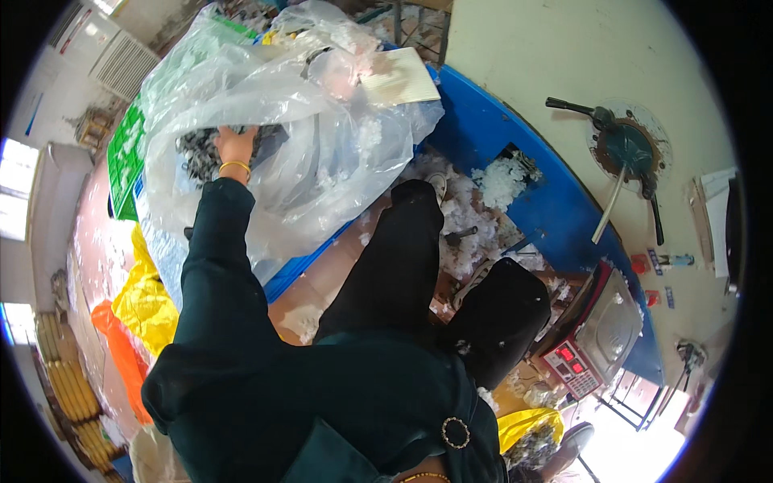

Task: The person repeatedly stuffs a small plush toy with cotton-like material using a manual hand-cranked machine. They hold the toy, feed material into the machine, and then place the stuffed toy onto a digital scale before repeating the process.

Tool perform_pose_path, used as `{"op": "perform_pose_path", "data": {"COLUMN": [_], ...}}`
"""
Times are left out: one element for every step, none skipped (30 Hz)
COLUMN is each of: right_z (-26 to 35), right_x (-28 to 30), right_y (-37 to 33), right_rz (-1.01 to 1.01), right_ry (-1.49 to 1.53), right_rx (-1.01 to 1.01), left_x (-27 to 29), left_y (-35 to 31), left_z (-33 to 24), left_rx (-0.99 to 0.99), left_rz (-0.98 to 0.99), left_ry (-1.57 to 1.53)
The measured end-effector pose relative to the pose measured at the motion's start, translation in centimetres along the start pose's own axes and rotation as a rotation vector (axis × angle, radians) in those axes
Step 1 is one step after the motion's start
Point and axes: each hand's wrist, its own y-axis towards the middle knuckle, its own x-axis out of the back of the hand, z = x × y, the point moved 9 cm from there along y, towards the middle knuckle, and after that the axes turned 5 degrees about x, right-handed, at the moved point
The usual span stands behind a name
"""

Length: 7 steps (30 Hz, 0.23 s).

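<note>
My left hand [233, 146], with a gold bracelet at the wrist, reaches into the opening of a large clear plastic bag [294, 205]. It rests among a heap of small dark and pale grey pieces [197, 153], too small to make out exactly. The fingertips are buried there, so I cannot tell whether they grip anything. The bag stands over a blue crate [296, 274], beside a green crate [126, 165]. On the bag's far right part lies a cream ribbed sheet [400, 78]. My right hand is out of view.
White fluff [499, 183] covers the floor and a blue panel [475, 105] by my legs. On the pale table at right are a dark round pan-like tool with handles [626, 149] and lighters [676, 260]. A digital scale [592, 338] stands nearer; yellow sacks [145, 298] lie left.
</note>
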Motion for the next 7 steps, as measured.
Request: {"op": "perform_pose_path", "data": {"right_z": [1.1, 2.7, 6.3, 10.4, 15.3, 18.2, 18.9], "right_x": [-0.1, -0.7, -0.1, -0.7, -0.5, -0.6, 0.2], "right_y": [0.7, 1.6, 2.7, 3.8, 4.3, 4.1, 3.0], "right_rz": [-0.009, -0.009, 0.003, 0.115, 0.237, 0.246, 0.214], "right_ry": [0.039, 0.097, 0.158, 0.238, 0.315, 0.333, 0.399], "right_rx": [0.047, 0.120, 0.195, 0.235, 0.331, 0.286, 0.292], "left_x": [-3.0, -6.0, -6.3, -8.2, -9.9, -11.8, -12.5], "left_y": [1.7, 3.8, 3.6, 4.7, 5.7, 5.8, 1.3], "left_z": [-0.3, 0.4, 0.5, 2.6, 4.5, 5.4, 0.5], "left_rx": [-0.115, -0.231, -0.441, -0.358, -0.265, -0.183, -0.231], "left_rz": [0.085, 0.160, 0.123, 0.269, 0.417, 0.570, 0.642], "left_ry": [0.134, 0.278, 0.282, 0.379, 0.476, 0.564, 0.513]}}
